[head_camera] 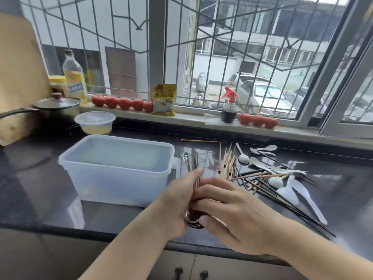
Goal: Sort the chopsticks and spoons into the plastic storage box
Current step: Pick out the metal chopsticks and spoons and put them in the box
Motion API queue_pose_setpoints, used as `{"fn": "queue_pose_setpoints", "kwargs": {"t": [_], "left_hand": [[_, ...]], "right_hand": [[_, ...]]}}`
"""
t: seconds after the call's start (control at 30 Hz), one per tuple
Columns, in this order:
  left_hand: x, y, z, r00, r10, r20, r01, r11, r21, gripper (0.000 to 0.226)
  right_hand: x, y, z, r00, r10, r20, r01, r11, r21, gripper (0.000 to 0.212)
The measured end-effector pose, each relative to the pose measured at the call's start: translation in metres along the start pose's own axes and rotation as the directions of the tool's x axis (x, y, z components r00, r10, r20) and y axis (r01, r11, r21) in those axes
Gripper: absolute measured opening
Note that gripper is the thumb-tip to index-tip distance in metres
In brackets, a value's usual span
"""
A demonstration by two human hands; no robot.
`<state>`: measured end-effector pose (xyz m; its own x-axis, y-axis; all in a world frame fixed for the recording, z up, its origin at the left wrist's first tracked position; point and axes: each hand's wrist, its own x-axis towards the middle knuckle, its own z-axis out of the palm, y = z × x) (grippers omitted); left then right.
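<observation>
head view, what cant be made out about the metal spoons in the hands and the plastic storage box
- Metal spoons: the count; left hand and right hand wrap them, motion blur.
- Plastic storage box: contents; frosted walls hide the inside.
- Chopsticks: the count; they overlap in a pile.

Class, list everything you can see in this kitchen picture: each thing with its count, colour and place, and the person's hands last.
Clear plastic storage box: one, translucent white, counter centre-left.
Wooden and dark chopsticks: many, tan and black, scattered right of box.
White ceramic spoons: several, among the chopsticks.
Metal spoons: a bundle, silver, in both hands.
Round lidded tub: one, clear, behind box.
Lidded pan: one, dark, far left.
Oil bottle: one, yellow, windowsill.
Red tomatoes: eight, windowsill.
Yellow packet: one, windowsill.
Spray bottle: one, red-topped, windowsill.
Left hand: holds spoons.
Right hand: holds spoons.
</observation>
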<state>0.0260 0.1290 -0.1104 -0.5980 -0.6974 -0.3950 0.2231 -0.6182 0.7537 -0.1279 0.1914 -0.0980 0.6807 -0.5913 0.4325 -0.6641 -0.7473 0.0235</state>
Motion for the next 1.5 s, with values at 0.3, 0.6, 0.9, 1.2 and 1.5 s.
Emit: {"fn": "queue_pose_setpoints", "kwargs": {"t": [0.3,0.6,0.9,1.2,1.5], "left_hand": [[-0.059,0.037,-0.051,0.693,0.579,-0.430,-0.585,0.800,0.133,0.035],[-0.052,0.113,-0.097,0.250,0.861,-0.443,-0.777,0.452,0.439,0.027],[-0.030,0.091,-0.170,0.559,0.820,0.122,0.132,-0.233,0.963,0.051],[-0.049,0.092,-0.212,0.494,0.776,0.393,-0.370,-0.221,0.902,0.044],[-0.028,0.112,-0.216,0.642,0.730,0.234,-0.177,-0.155,0.972,0.033]], "right_hand": [[0.073,-0.057,0.029,0.762,0.648,-0.001,-0.430,0.506,0.747,0.034],[0.218,-0.037,0.039,0.795,0.479,0.372,-0.497,0.161,0.853,0.018],[0.210,0.031,0.070,0.622,0.664,0.415,-0.658,0.156,0.737,0.021],[0.194,0.026,0.045,0.647,0.666,0.372,-0.623,0.180,0.761,0.017],[0.180,0.005,0.060,0.625,0.712,0.321,-0.576,0.143,0.805,0.023]]}}
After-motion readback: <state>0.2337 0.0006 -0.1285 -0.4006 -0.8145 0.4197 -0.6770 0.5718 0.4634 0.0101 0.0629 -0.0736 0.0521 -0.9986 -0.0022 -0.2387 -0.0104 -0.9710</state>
